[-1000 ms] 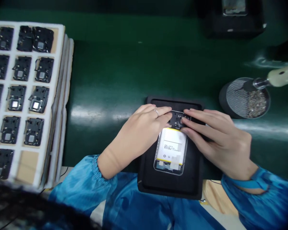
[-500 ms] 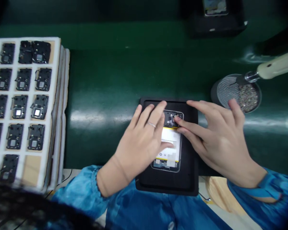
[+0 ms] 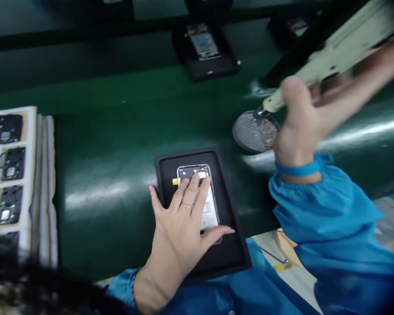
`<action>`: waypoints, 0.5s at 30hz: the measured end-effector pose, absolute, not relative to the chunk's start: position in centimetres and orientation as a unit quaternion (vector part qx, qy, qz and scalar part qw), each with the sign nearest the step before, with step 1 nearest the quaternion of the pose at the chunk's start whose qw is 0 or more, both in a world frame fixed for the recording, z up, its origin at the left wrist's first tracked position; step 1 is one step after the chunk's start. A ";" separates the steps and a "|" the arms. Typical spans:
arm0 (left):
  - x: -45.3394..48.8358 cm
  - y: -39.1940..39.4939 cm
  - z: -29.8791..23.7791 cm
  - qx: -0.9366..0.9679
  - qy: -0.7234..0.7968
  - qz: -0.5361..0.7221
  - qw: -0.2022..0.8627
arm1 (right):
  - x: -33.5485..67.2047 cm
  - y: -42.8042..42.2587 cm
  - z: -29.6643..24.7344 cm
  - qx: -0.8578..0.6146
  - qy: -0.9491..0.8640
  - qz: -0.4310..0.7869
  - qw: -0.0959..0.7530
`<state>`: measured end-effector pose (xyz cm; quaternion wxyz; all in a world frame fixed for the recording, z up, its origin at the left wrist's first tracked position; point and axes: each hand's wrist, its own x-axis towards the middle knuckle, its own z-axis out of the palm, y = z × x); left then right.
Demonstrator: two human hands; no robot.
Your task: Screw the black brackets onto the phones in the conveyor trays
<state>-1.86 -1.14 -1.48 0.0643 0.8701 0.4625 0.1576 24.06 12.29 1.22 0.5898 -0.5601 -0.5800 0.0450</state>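
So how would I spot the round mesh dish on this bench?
Start at the green bench. Right of the black mat, by the person's raised right hand, sits a round dark dish with a mesh top. Unlike the rectangular black mats, it is round and holds a small heap of screws.

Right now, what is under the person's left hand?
The left hand rests on an open phone body in the black tray; a white battery label shows beside the fingers, which hide most of it.
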 end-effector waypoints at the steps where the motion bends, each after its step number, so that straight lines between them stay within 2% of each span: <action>1: -1.8 -1.1 -1.5 0.870 0.463 0.158 0.061 | 24.4 13.4 1.6 -0.558 -0.539 0.043 0.629; 5: -1.9 -0.9 -1.7 0.871 0.465 0.151 0.057 | 25.5 15.9 3.0 -0.499 -0.532 0.196 0.656; 9: -2.1 -0.7 -1.9 0.867 0.462 0.172 0.070 | 25.5 15.6 3.4 -0.463 -0.520 0.194 0.692; 15: -2.1 -0.5 -2.0 0.866 0.455 0.184 0.094 | 25.2 14.8 2.5 -0.464 -0.524 0.197 0.686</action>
